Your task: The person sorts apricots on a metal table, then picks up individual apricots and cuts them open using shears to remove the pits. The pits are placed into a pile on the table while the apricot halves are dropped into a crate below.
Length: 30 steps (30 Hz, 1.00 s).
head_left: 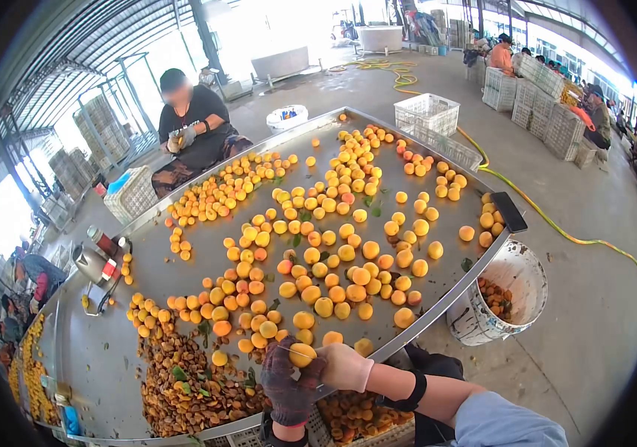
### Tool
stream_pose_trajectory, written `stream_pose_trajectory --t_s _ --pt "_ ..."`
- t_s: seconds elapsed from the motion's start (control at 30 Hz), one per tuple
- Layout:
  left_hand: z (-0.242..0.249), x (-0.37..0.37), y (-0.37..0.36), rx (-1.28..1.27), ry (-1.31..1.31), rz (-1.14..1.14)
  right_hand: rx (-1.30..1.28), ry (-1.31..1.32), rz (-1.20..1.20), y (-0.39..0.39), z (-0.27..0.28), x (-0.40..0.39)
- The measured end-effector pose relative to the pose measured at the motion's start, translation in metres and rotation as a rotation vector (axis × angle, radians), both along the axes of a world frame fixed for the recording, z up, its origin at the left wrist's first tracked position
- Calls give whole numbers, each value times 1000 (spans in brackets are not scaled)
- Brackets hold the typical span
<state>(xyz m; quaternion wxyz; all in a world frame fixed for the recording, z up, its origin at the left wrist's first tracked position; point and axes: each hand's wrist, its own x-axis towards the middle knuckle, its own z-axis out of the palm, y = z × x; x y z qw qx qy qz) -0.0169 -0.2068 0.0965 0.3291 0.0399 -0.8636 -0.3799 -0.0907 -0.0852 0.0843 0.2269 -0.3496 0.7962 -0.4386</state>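
My left hand (pixel 288 386), in a dark knitted glove, is closed around a yellow apricot (pixel 302 354) at the near edge of the metal table (pixel 173 279). Right beside it, my right hand (pixel 344 367) in a pale glove is closed, its fingers up against the left glove. A thin pale line crosses by the apricot; I cannot tell what the right fingers grip. Many loose apricots (pixel 331 292) lie just beyond both hands. To their left is a heap of brown apricot stones (pixel 188 387) with some green leaves. Under the hands, a crate holds apricot halves (pixel 367 414).
A stained white bucket (pixel 523 298) with brown stones stands off the right edge, near a black object (pixel 509 212) on the rim. Across the table sits a person (pixel 195 123). A kettle (pixel 92 262) is at the left. White crates (pixel 426 112) and a yellow hose (pixel 542 212) lie beyond.
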Motion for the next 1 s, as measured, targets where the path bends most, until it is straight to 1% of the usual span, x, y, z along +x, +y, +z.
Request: stream_pose_trajectory --t_s 0.07,0.13,0.17,0.2,0.23,0.27,0.33,0.4,0.43,0.47,0.5,0.53,0.6,0.63,0.7,0.73,0.8,0.83,0.87,0.9,0.93,0.97,1.0 --pt "1 2 0 -44 44 -21 -102 -75 23 2 3 1" --pt "3 3 7 525 -11 -79 -161 -39 -7 2 11 6" --pt "3 2 10 524 -2 -83 -215 -10 -27 2 13 6" --pt "2 2 12 756 -13 -120 -216 -6 -28 1 12 4" --pt "1 3 14 990 -30 -155 -147 32 -34 -1 8 2" --pt "5 5 12 996 -41 -142 -74 55 -35 -3 1 4" --pt "21 4 3 189 -175 -59 -159 83 37 -2 -3 0" --pt "9 4 -4 58 -91 -90 -158 -26 155 0 -15 -6" --pt "10 6 -7 64 -136 -58 -249 -164 104 2 -17 -1" --pt "12 0 -9 29 -97 -112 -338 -276 46 3 -15 -2" --pt "12 -2 -8 -6 -53 -173 -406 -229 32 2 -11 0" --pt "8 -1 -5 -2 -57 -162 -402 -235 41 0 -9 -1" --pt "1 -2 4 939 8 -316 -282 -67 -46 0 -6 -2" --pt "-3 -3 3 938 11 -310 -290 -104 -65 -1 -4 -4" --pt "-10 -4 1 1158 -89 -310 -271 -95 -83 -4 -5 -4" --pt "-9 -2 1 1165 -92 -301 -250 -83 -108 -5 -5 -3" --pt "4 -1 1 922 -138 -246 -205 -59 -58 -3 1 -7" --pt "3 -1 -3 929 -141 -242 -167 -27 -9 -1 5 -8" --pt "3 1 -9 564 -137 -212 -163 -34 -9 0 7 -6" --pt "4 0 -13 194 -122 -180 -118 -117 28 1 12 -7" --pt "-4 4 -14 185 -109 -177 -78 -190 70 -1 16 -10" --pt "-18 8 -17 192 -97 -188 -276 -139 94 -4 -6 -9" --pt "-8 1 -18 97 -41 -188 -325 -95 76 -5 -11 -10"
